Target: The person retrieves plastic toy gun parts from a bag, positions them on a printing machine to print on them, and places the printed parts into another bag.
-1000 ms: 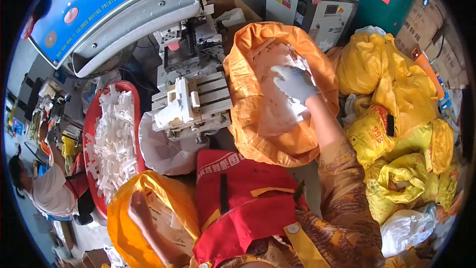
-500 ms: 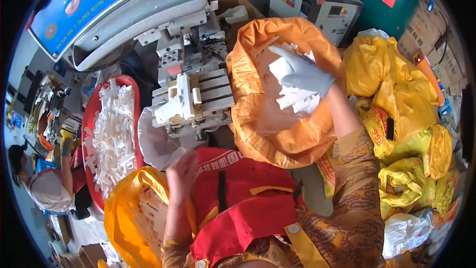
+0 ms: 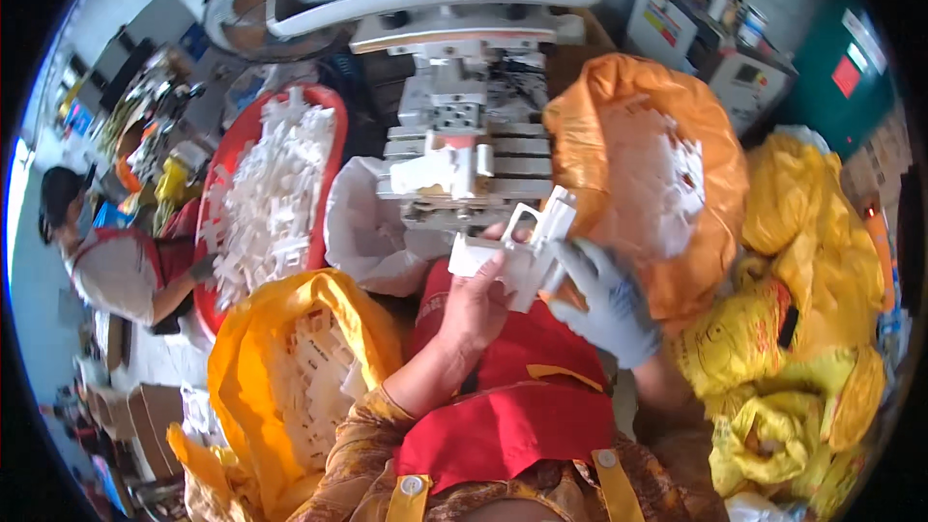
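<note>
My bare left hand [image 3: 476, 305] is closed around a few white plastic parts [image 3: 530, 249], held in front of the machine and above my red apron [image 3: 512, 430]. One part has a pistol-like outline with an open loop. My right hand [image 3: 611, 307], in a grey glove, is at the right edge of these parts, its fingers curved and apart; whether they touch the parts is hard to see. Another white part [image 3: 435, 172] rests on the fixture of the printing machine [image 3: 459, 116]. Loose white pieces [image 3: 667, 174] fill part of the orange sack [image 3: 720, 184] on the right.
A red tub [image 3: 335, 126] heaped with white parts stands at the left, beside a white bag [image 3: 362, 232]. Nearer is a yellow sack [image 3: 242, 348] of parts. A co-worker [image 3: 121, 261] reaches to the tub. Yellow bags [image 3: 807, 222] pile up at the right.
My right hand has come out of the orange sack toward my body. My left hand has risen from the apron and now holds white parts. The view has swung left.
</note>
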Demonstrator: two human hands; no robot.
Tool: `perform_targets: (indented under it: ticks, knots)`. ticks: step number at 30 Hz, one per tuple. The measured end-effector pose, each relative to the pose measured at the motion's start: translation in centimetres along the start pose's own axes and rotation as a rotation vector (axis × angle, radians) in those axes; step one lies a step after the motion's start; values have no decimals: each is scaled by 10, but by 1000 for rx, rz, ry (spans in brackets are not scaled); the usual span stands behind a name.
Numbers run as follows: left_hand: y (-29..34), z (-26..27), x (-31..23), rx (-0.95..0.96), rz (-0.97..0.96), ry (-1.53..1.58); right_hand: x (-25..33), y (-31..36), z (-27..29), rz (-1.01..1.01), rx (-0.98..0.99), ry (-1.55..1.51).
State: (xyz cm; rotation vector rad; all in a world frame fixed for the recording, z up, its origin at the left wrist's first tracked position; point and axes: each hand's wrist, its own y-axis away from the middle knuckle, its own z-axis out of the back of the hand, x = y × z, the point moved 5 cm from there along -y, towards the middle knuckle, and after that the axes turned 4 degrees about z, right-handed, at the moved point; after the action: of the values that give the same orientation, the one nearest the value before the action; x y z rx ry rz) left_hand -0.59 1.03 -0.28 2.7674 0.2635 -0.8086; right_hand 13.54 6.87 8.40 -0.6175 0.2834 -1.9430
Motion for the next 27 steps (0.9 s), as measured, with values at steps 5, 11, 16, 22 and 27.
perform_targets:
  ticks: [5, 11, 16, 22, 27]
  knots:
    - [5, 7, 8, 61, 10, 147, -2, 18, -46, -35, -86, 55]
    - [11, 17, -10, 161, -141, 74, -25, 31, -37, -133, -176, -270]
    - [-7, 46, -87, -203, -813, -986, -41, 23, -23, -186, -211, -425]
    - [-72, 26, -129, -330, -1120, -1653, -30, 22, -14, -229, -63, -560]
    - [-106, 16, -136, -356, -977, -2033, -32, 20, -3, -287, -155, -576]
